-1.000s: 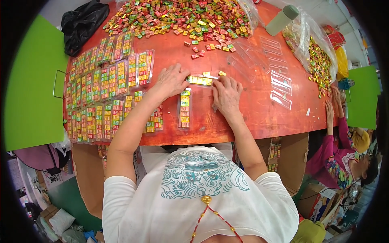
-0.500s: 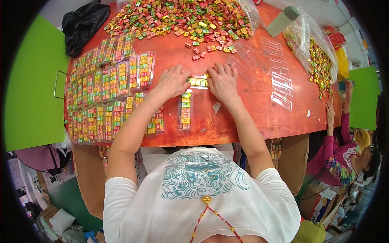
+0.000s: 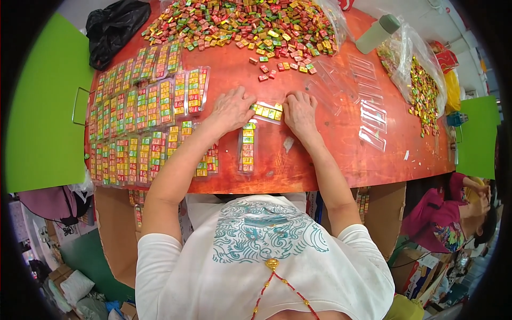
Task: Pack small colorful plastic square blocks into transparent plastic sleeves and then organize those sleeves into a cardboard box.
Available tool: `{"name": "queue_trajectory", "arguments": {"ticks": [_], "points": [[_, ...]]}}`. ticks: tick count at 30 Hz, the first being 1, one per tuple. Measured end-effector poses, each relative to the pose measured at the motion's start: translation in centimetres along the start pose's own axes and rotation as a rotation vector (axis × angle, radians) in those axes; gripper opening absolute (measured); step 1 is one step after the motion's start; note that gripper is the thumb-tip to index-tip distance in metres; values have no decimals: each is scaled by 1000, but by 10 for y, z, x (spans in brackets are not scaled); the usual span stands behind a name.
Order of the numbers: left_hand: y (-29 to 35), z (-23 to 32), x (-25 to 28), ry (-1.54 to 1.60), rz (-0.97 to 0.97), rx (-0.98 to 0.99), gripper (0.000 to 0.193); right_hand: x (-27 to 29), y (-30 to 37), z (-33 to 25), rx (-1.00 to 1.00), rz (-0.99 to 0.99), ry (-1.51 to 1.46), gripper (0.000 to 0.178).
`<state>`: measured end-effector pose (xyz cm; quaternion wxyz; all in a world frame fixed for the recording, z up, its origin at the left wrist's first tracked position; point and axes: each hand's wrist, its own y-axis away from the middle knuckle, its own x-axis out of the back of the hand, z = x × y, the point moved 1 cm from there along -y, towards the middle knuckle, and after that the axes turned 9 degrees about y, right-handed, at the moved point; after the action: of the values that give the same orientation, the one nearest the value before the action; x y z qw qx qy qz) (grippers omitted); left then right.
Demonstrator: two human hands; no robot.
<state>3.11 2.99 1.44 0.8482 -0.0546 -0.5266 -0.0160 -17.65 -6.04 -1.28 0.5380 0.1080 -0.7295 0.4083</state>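
In the middle of the table, a short row of small yellow and green boxes (image 3: 268, 112) lies between my two hands, in what looks like a clear plastic tray. My left hand (image 3: 233, 109) is closed at the row's left end, fingertips bent down against it. At the right end my right hand (image 3: 301, 113) has its fingers curled and pressed together on the tray; its fingertips are partly hidden. Just below the row, a filled narrow clear tray (image 3: 248, 148) lies lengthwise, holding a column of yellow, red and green boxes.
Many filled trays (image 3: 144, 109) cover the table's left side. A big heap of loose small boxes (image 3: 245, 26) spreads along the far edge. Empty clear trays (image 3: 372, 112) lie to the right, below a bottle (image 3: 377, 33) and a plastic bag of pieces (image 3: 424, 90). A co-worker (image 3: 437, 218) is at the right.
The row between my hands now slants down to the right, and my right hand sits slightly farther right. The co-worker has drawn both hands back from the table. The whole view has shifted slightly.
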Motion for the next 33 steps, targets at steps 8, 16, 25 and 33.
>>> {"name": "queue_trajectory", "arguments": {"ticks": [8,16,25,33], "points": [[4,5,-2,-72,43,21,28,10,3,-5,44,-1,28,25],[5,-4,-2,-66,62,23,22,10,7,-5,0,-70,48,31],[5,3,6,-104,18,32,33,12,9,-4,-11,-32,39,28],[7,6,13,-111,-47,-25,57,10,7,-11,-69,-64,41,26]]}}
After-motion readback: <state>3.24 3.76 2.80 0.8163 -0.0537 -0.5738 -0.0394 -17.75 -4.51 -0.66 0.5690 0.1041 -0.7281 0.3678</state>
